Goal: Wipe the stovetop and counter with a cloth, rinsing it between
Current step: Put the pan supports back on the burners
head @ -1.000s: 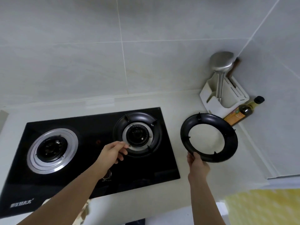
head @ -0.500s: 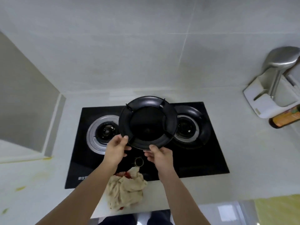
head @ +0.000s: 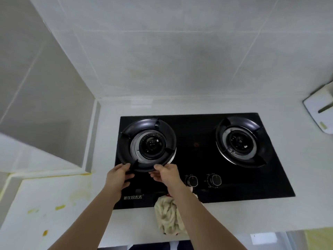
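White stone counter (head: 234, 213): yellow stains at left, unwiped. Black glass stovetop (head: 196, 159): both rings seated. Round black metal pan-support ring (head: 149, 143): near rim pinched by left hand (head: 118, 177) and right hand (head: 166, 175). Crumpled beige cloth (head: 169, 216): idle at counter's front edge.

- White counter (head: 234, 217) — yellow stains on its left part.
- Black glass stovetop (head: 198, 159) set into it.
- Crumpled cloth (head: 167, 215) at the front edge.
- White holder (head: 319, 112) at far right.
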A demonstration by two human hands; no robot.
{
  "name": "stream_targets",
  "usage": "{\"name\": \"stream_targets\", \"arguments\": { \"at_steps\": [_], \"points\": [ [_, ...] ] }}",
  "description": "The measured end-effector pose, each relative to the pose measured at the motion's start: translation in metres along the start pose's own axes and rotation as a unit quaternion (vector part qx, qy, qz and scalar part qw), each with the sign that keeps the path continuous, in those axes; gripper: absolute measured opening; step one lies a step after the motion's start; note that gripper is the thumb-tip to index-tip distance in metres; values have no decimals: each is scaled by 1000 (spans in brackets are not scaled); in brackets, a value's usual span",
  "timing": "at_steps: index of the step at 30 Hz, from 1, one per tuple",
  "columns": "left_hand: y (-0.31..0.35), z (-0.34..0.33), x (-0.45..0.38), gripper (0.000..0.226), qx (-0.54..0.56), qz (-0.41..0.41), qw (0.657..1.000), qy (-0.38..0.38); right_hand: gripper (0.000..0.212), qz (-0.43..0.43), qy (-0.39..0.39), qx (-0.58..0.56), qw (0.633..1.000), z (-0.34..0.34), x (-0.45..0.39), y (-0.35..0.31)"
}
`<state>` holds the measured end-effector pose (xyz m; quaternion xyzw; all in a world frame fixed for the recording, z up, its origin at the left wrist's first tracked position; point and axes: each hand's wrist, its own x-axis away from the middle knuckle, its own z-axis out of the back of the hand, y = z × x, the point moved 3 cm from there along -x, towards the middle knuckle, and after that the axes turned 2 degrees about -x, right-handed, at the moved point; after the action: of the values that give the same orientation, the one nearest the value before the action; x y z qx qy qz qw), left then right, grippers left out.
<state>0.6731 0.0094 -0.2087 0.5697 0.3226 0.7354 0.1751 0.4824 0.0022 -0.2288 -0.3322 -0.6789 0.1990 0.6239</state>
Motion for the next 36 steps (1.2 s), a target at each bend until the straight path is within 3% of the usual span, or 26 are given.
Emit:
{"name": "stream_targets", "arguments": {
  "at_steps": [5,16,18,20,21,23,26,27,28,29,33,36],
  "points": [
    [-2,-2,-16,31,-12,24,999,-35,12,-9,23,-21,999,2,-13,6],
    [-9,-7,-7,15,-103,7,992,-71,20,-54,59,-41,996,13,-11,24],
    [-11,-6,-5,15,-136,0,988,-67,31,-56,69,-3,996,17,-4,19],
    [-17,-5,-3,26,-171,3,984,-50,42,-21,81,125,989,26,8,12],
    [-21,-6,0,31,-183,13,982,-49,44,20,85,227,970,31,18,7],
    [-32,-10,8,35,-221,31,972,-73,46,112,54,441,889,40,43,2],
    [-51,-27,22,31,-330,57,929,-160,92,145,-94,693,700,46,69,25],
    [-55,-34,27,30,-353,70,914,-186,104,145,-114,746,639,50,73,37],
    [-59,-41,32,31,-366,82,904,-206,108,148,-118,775,602,55,74,47],
    [-60,-47,35,31,-372,87,898,-218,104,158,-113,785,587,55,72,54],
    [-55,-62,43,26,-424,21,877,-225,76,154,-90,777,603,60,73,54],
    [-49,-62,51,28,-425,-31,872,-241,68,165,-80,741,646,65,72,47]
  ]
}}
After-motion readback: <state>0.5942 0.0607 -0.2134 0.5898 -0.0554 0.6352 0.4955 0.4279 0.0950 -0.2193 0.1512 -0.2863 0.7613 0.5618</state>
